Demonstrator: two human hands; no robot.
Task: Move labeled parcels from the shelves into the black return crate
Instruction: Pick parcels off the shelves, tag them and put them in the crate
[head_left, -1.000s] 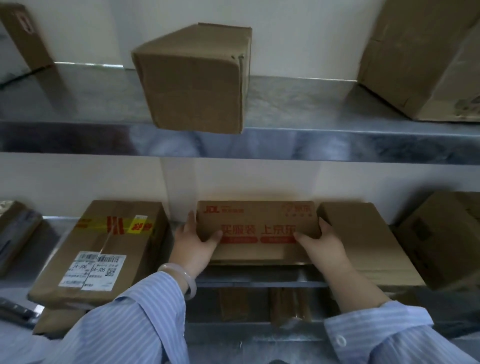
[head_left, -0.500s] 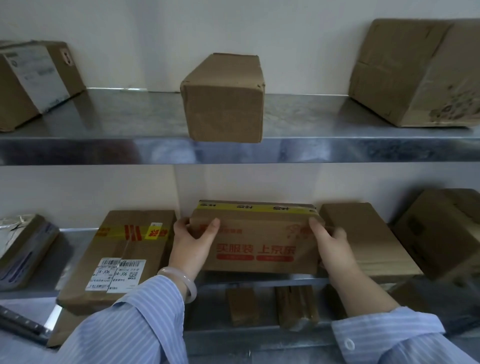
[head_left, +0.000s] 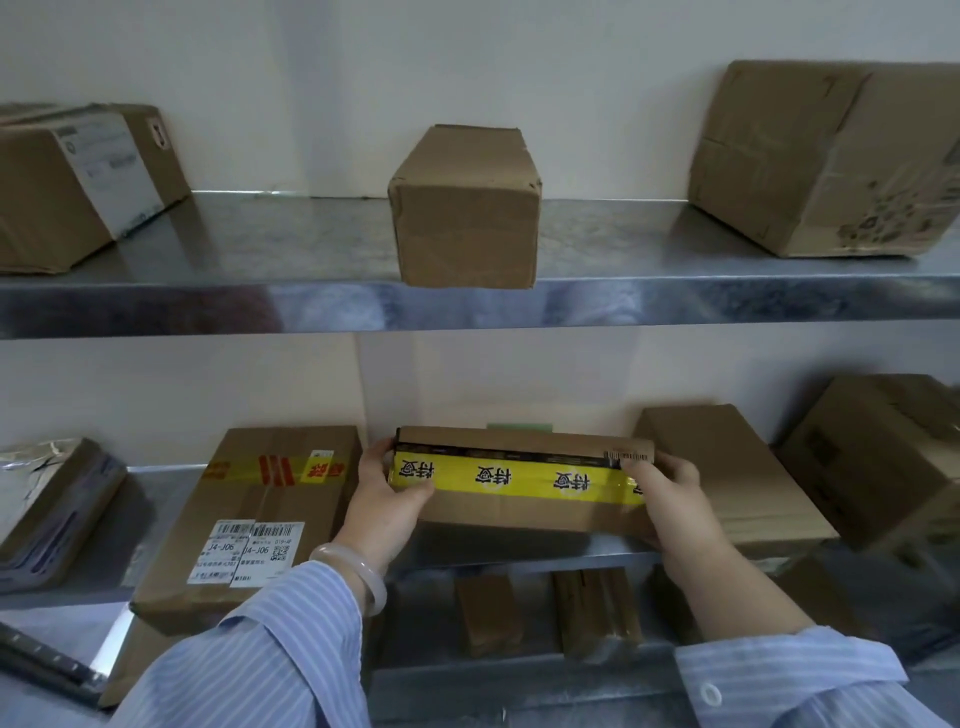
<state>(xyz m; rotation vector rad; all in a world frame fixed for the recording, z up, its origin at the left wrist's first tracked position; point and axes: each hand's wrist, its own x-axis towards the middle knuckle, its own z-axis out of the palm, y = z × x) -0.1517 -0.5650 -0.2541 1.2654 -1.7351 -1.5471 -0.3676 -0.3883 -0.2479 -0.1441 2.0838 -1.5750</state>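
You've got the flat brown cardboard parcel with the yellow tape band in both hands right now. It sits over the middle of the silver metal shelf, tipped so the taped side faces you, with a small barcode sticker at its top right corner. I can't tell if its lower edge is touching the shelf or just clear of it.

Your left hand is wrapped round the left end, thumb lying across the yellow tape on the front and fingers curled behind. Your right hand clamps the right end the same way, thumb on the tape, with the rest of the fingers hidden behind the box. A pale bangle sits on your left wrist, just past the blue striped cuff.

Neighbours on that shelf:
- **Just left:** a bigger brown box with white shipping labels (marked J4-J06, and it's got red and yellow tape too).
- **Just right:** a plain brown carton, right beside your right hand.
- **Far left:** a grey plastic mailer.
- **Far right:** another tilted brown box.

The upper metal shelf holds a small plain box in the middle, a white-labelled box on the left and a large scuffed carton on the right.
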